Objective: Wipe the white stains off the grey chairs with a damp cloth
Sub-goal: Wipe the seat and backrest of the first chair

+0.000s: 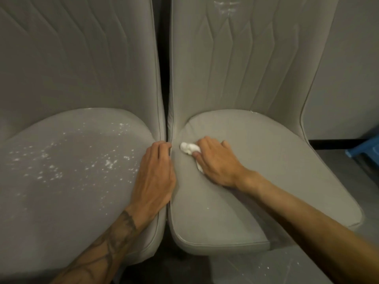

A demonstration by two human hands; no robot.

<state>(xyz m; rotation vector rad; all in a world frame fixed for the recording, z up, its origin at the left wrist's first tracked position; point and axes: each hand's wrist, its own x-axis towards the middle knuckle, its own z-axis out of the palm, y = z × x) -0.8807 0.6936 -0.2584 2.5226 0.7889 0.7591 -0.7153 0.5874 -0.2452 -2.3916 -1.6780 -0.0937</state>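
Two grey upholstered chairs stand side by side, touching. The left chair's seat (67, 191) is speckled with white stains (106, 162) across its middle. The right chair's seat (266, 171) looks mostly clean, with a faint white smear (225, 8) high on its backrest and a tiny speck (207, 208) near the seat's left edge. My right hand (217, 162) holds a small crumpled white cloth (189, 148) and presses it on the right seat near its back left corner. My left hand (154, 179) rests flat on the left seat's right edge, fingers curving into the gap between the chairs.
A dark gap (164, 78) runs between the two backrests. A blue object (365, 148) sits on the grey floor at the right. A pale wall (348, 78) stands behind the right chair. White specks dot the floor (287, 269) in front of it.
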